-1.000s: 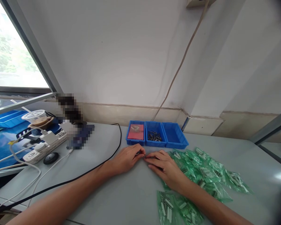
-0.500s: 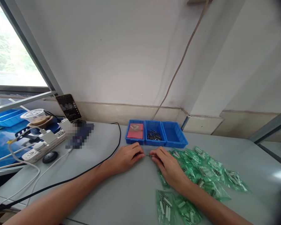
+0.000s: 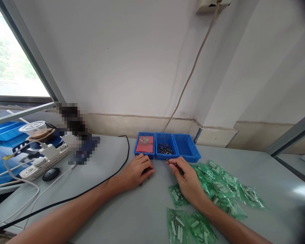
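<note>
My right hand (image 3: 186,176) pinches a small dark metal piece that looks like a screw (image 3: 168,160) between thumb and fingertips, just in front of the blue bins. On the tabletop, my left hand (image 3: 138,172) rests with its fingers curled in. Small dark tips poke out beneath it, but what it covers is hidden. The middle blue bin (image 3: 174,153) holds a pile of similar metal screws (image 3: 164,148). In the left blue bin (image 3: 136,149) lies a red card (image 3: 144,146) with a small clear bag on top.
Green plastic bags (image 3: 226,184) of metal and white parts spread under and beyond my right forearm. A third blue bin (image 3: 186,145) stands at right. Leftward are a black cable (image 3: 91,187), a power strip (image 3: 32,172), a black mouse-like object (image 3: 51,174) and a lidded cup (image 3: 35,128).
My right hand has lifted its screw slightly away from the left hand, towards the bins. My left fingers have curled lower, with dark tips now showing beneath. The view has shifted a little.
</note>
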`<state>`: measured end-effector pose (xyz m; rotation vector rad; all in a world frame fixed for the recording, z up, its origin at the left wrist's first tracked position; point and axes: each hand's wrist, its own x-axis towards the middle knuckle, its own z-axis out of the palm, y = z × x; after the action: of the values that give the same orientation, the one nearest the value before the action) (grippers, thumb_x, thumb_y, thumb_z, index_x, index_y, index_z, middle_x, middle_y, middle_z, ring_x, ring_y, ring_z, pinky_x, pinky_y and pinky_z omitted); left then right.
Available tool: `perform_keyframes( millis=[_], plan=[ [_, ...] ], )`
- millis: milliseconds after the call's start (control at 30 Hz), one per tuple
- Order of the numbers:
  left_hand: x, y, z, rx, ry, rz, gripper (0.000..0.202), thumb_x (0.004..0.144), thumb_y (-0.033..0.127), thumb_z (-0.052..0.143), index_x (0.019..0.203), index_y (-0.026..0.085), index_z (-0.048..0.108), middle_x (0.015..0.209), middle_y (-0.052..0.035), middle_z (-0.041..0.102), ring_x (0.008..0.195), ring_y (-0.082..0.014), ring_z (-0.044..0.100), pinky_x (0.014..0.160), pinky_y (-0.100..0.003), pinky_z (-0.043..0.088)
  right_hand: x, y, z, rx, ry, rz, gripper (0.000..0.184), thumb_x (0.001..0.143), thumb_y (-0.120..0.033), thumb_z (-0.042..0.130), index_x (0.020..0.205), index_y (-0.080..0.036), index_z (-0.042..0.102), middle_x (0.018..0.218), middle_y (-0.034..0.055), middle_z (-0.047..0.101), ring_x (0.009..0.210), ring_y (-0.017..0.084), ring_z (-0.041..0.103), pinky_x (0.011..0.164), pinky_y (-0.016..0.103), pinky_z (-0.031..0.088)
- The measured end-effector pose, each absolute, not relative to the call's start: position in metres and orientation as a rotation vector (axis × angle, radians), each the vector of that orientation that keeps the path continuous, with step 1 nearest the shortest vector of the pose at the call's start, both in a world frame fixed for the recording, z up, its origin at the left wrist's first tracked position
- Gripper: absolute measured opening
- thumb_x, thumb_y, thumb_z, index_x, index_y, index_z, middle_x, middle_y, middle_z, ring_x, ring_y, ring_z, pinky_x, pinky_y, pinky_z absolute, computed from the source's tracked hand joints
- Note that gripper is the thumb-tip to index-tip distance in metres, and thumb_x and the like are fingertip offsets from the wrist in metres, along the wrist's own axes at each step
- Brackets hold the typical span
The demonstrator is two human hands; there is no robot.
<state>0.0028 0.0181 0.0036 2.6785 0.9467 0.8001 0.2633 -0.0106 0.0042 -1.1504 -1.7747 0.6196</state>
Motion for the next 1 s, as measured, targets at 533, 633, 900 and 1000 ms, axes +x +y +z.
perform_keyframes(
  millis=[533,633,900,1000],
  plan=[
    [0.005,0.011,0.012,2.674,1.018,0.696,0.023,0.108,0.033,0.058,0.090,0.020,0.057,0.088,-0.0033,0.065,0.085,-0.0206,0.057,0.080,-0.034,0.041,0.263,-0.012,0.006,-1.160,-1.661,0.691,0.014,0.103,-0.037,0.062,0.104,-0.025,0.068,0.096,0.0034,0.069,0.084,0.022,0.061,0.078,0.033,0.050],
    [0.005,0.013,0.009,2.716,0.983,0.675,0.031,0.110,0.034,0.054,0.083,0.020,0.054,0.082,-0.0030,0.064,0.082,-0.0203,0.056,0.078,-0.033,0.040,0.263,-0.012,0.006,-1.165,-1.636,0.701,0.016,0.103,-0.039,0.062,0.103,-0.025,0.069,0.094,0.0029,0.069,0.083,0.021,0.062,0.077,0.033,0.050],
    [0.005,0.015,0.003,2.752,0.996,0.693,0.039,0.112,0.038,0.049,0.078,0.020,0.055,0.075,-0.0012,0.062,0.073,-0.0179,0.057,0.071,-0.032,0.039,0.266,-0.010,0.003,-1.200,-1.597,0.767,0.028,0.105,-0.049,0.057,0.109,-0.025,0.070,0.094,0.0036,0.071,0.075,0.021,0.063,0.071,0.033,0.052],
    [0.005,0.014,0.003,2.742,1.008,0.699,0.040,0.113,0.039,0.048,0.078,0.020,0.055,0.073,-0.0004,0.060,0.069,-0.0169,0.057,0.068,-0.031,0.038,0.266,-0.010,0.002,-1.170,-1.567,0.815,0.031,0.106,-0.051,0.054,0.111,-0.025,0.069,0.098,0.0046,0.072,0.068,0.019,0.062,0.069,0.033,0.054]
  ],
)
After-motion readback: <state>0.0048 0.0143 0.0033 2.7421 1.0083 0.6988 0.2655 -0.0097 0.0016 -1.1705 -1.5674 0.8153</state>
